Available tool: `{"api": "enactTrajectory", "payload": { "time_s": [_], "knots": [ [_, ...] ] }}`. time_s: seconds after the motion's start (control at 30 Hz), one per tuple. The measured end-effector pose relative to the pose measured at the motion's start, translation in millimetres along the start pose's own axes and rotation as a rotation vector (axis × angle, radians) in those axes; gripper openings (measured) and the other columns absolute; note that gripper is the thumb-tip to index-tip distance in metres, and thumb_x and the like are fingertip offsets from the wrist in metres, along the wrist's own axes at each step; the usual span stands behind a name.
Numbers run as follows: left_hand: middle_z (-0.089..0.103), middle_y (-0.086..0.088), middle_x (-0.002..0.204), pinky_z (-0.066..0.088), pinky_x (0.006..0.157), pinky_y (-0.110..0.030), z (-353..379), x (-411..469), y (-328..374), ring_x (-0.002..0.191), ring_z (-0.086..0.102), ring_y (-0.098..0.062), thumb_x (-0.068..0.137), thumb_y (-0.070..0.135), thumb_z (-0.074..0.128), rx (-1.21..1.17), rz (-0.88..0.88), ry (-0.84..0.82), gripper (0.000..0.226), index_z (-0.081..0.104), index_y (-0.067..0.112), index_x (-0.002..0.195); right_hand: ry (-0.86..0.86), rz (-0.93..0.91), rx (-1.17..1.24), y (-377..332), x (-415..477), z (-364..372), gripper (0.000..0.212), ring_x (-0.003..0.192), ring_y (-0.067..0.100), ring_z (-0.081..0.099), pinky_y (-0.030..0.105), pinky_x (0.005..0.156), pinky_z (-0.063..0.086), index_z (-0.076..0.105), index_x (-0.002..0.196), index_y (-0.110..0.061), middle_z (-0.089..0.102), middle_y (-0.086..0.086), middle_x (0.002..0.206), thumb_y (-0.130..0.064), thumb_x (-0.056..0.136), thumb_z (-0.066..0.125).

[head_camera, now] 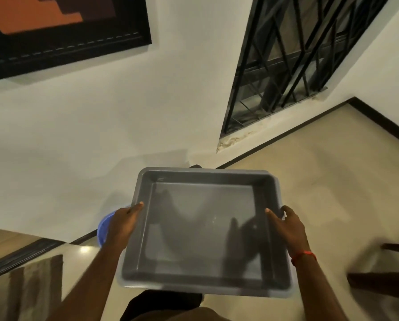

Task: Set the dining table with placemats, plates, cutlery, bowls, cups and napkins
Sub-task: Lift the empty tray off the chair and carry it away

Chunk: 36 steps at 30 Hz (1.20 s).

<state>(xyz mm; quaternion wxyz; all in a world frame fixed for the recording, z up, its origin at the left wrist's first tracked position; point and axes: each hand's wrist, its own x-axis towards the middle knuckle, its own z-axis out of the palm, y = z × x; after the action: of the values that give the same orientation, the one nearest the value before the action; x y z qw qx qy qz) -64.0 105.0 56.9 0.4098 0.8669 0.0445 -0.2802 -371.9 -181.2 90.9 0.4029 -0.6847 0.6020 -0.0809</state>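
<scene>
I carry a grey rectangular plastic tray (147,230) level in front of my body, above the floor. Nothing lies inside it. My left hand (122,222) grips its left rim, thumb over the edge and fingers hidden underneath. My right hand (286,224) grips the right rim the same way, with a red thread around the wrist. No placemats, plates, cutlery, bowls, cups or napkins show in this view.
A blue plastic basin (103,227) peeks out on the floor by the white wall, left of the tray. A barred window (298,54) and a framed picture (62,31) hang on the wall. Dark wooden furniture legs (379,281) stand at the right. A striped mat (32,290) lies lower left.
</scene>
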Motion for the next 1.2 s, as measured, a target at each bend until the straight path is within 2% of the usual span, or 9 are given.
{"api": "enactTrajectory", "payload": {
  "time_s": [0.07,0.17,0.27,0.4,0.53,0.7,0.83,1.07,1.2],
  "knots": [
    [0.065,-0.01,0.071,0.043,0.067,-0.034,2,11,1,0.067,0.06,-0.024,0.097,0.045,0.064,-0.027,-0.019,0.003,0.042,0.066,0.009,0.077,-0.02,-0.002,-0.022,-11,18,6,0.075,0.116,0.035,0.06,0.047,0.097,0.051,0.052,0.139,-0.011,0.062,0.015,0.133,-0.06,0.086,0.068],
    [0.067,-0.02,0.079,0.047,0.066,-0.035,3,33,-7,0.076,0.065,-0.034,0.096,0.043,0.067,-0.067,-0.063,-0.004,0.045,0.071,-0.001,0.092,-0.053,-0.018,-0.053,-26,48,23,0.074,0.108,0.034,0.063,0.045,0.092,0.054,0.054,0.135,-0.014,0.064,0.013,0.129,-0.067,0.084,0.064],
    [0.071,-0.028,0.088,0.053,0.071,-0.042,6,46,-14,0.084,0.069,-0.045,0.096,0.042,0.067,-0.087,-0.107,-0.003,0.045,0.071,-0.002,0.096,-0.106,-0.027,-0.087,-39,68,41,0.066,0.104,0.033,0.061,0.034,0.084,0.046,0.052,0.138,-0.01,0.062,0.016,0.129,-0.053,0.09,0.067],
    [0.062,-0.008,0.072,0.043,0.061,-0.028,9,45,-11,0.069,0.059,-0.024,0.1,0.029,0.063,-0.1,-0.145,0.04,0.025,0.066,0.011,0.083,-0.176,-0.023,-0.104,-48,88,60,0.065,0.101,0.032,0.062,0.035,0.083,0.049,0.05,0.14,-0.011,0.062,0.017,0.129,-0.049,0.091,0.068],
    [0.06,0.0,0.077,0.04,0.06,-0.02,16,50,-15,0.07,0.056,-0.011,0.101,0.026,0.061,-0.119,-0.143,0.087,0.015,0.064,0.011,0.102,-0.238,-0.027,-0.144,-60,114,78,0.063,0.097,0.03,0.061,0.037,0.085,0.051,0.049,0.14,-0.011,0.063,0.016,0.127,-0.047,0.091,0.068],
    [0.069,-0.012,0.086,0.047,0.062,-0.029,35,71,-38,0.079,0.067,-0.027,0.1,0.038,0.062,-0.109,-0.258,0.112,0.032,0.065,0.006,0.103,-0.3,-0.063,-0.206,-65,158,109,0.062,0.099,0.033,0.067,0.045,0.087,0.057,0.051,0.135,-0.014,0.067,0.014,0.122,-0.052,0.09,0.067],
    [0.07,-0.01,0.092,0.051,0.071,-0.034,56,95,-47,0.084,0.068,-0.027,0.1,0.036,0.062,-0.122,-0.293,0.124,0.026,0.063,0.011,0.109,-0.349,-0.098,-0.248,-64,209,143,0.059,0.097,0.034,0.068,0.051,0.087,0.058,0.051,0.13,-0.016,0.069,0.012,0.116,-0.055,0.089,0.066],
    [0.067,-0.011,0.086,0.052,0.07,-0.036,97,145,-52,0.084,0.067,-0.031,0.1,0.032,0.063,-0.167,-0.32,0.184,0.026,0.062,0.006,0.102,-0.369,-0.126,-0.309,-77,289,204,0.061,0.102,0.037,0.067,0.053,0.092,0.055,0.049,0.134,-0.015,0.068,0.015,0.119,-0.052,0.089,0.068],
    [0.067,-0.011,0.087,0.05,0.066,-0.033,111,165,-53,0.084,0.066,-0.03,0.1,0.03,0.063,-0.227,-0.318,0.216,0.018,0.061,0.012,0.099,-0.392,-0.133,-0.341,-80,320,232,0.061,0.107,0.039,0.065,0.053,0.096,0.053,0.049,0.135,-0.013,0.067,0.017,0.121,-0.05,0.09,0.068]
  ]
}}
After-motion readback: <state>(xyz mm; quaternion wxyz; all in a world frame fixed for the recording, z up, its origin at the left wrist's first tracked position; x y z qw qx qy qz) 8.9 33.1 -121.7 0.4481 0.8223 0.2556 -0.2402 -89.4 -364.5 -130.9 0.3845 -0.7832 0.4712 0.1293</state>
